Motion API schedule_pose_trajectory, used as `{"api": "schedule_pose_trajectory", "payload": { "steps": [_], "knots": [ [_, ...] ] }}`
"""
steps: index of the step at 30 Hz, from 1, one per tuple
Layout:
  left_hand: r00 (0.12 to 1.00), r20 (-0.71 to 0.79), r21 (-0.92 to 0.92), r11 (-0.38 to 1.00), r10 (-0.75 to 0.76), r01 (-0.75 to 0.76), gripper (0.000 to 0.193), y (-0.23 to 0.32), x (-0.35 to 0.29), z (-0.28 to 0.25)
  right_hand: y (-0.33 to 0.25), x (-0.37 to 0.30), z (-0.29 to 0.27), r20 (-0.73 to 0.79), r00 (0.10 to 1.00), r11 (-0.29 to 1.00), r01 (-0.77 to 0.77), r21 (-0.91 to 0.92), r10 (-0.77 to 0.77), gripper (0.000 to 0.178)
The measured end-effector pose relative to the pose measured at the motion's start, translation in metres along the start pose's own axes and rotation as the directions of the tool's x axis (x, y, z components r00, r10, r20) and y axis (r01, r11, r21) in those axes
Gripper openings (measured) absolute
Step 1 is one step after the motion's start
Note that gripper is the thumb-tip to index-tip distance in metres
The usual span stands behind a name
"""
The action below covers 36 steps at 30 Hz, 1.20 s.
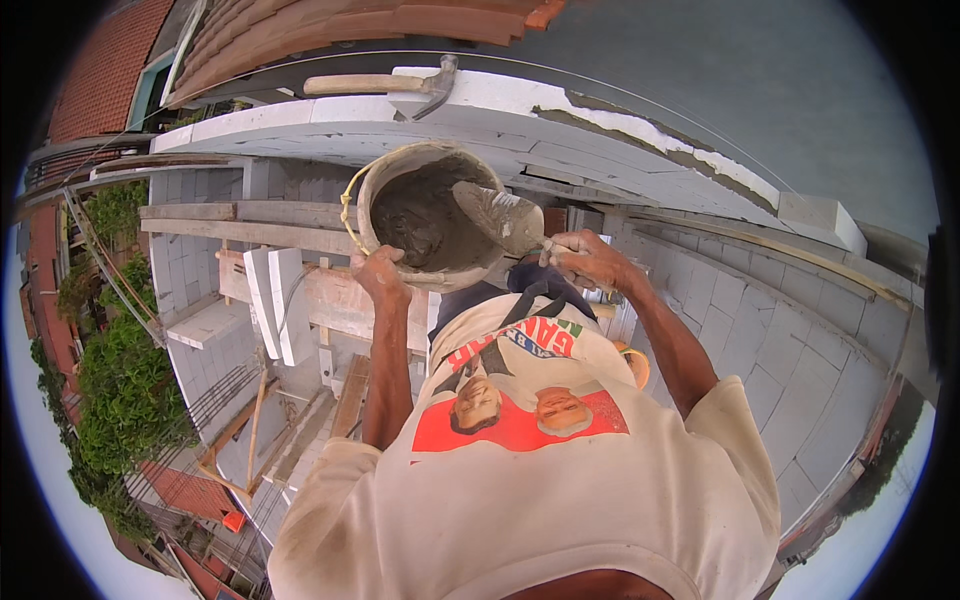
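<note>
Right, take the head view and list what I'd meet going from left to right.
Green trees → two upright white slabs → left hand → trowel blade → right hand → white block at the wall's end.

A: Bucket [455, 277]?
B: Before the person, near side of block wall [300, 118]. Left hand [381, 273] at its near-left rim, right hand [582, 258] at its right, on the trowel [510, 220] handle.
A: In it?
B: Mortar [405, 225]; trowel blade across the right rim.
A: Wall top?
B: Hammer [385, 85] beyond bucket, head rightward. Single block [822, 222] toward right end.
A: Behind wall?
B: Tiled roof [360, 25].
A: Left?
B: Planks [250, 236] beside bucket; trees [130, 400] farther out.
</note>
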<state>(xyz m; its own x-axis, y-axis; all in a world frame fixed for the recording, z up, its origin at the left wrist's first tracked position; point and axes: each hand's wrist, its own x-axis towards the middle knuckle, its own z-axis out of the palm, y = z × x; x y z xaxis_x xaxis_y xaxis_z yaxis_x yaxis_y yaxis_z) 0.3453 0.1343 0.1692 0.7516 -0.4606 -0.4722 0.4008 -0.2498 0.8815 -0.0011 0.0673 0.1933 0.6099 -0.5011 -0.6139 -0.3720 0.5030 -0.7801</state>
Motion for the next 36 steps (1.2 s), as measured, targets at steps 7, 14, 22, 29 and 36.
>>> {"api": "schedule_pose_trajectory", "payload": {
  "steps": [7,14,22,29,36],
  "knots": [
    [0.999,-0.017,0.211,0.976,-0.047,0.050,0.038,-0.040,0.031,-0.013,0.062,-0.117,-0.071,-0.702,0.556,0.752,-0.192,-0.630,-0.445,0.038],
    [0.994,-0.035,0.357,0.928,-0.099,0.105,0.029,-0.058,0.038,-0.018,0.076,-0.163,-0.159,-0.815,0.279,0.303,-0.828,-0.472,-0.507,0.044],
    [0.994,-0.028,0.192,0.975,-0.104,0.108,0.019,-0.045,-0.002,-0.003,0.119,-0.184,-0.260,-0.892,0.211,0.161,-0.942,-0.295,-0.400,0.025],
    [0.992,0.046,0.140,0.984,-0.120,0.113,0.022,-0.054,-0.015,0.011,0.119,-0.168,-0.270,-0.903,0.217,0.488,-0.782,-0.388,-0.371,0.017],
    [0.975,0.072,0.307,0.935,-0.208,0.177,0.023,-0.045,-0.044,0.061,0.060,-0.147,-0.193,-0.745,0.503,0.586,-0.470,-0.661,-0.437,0.029]
  ]
}}
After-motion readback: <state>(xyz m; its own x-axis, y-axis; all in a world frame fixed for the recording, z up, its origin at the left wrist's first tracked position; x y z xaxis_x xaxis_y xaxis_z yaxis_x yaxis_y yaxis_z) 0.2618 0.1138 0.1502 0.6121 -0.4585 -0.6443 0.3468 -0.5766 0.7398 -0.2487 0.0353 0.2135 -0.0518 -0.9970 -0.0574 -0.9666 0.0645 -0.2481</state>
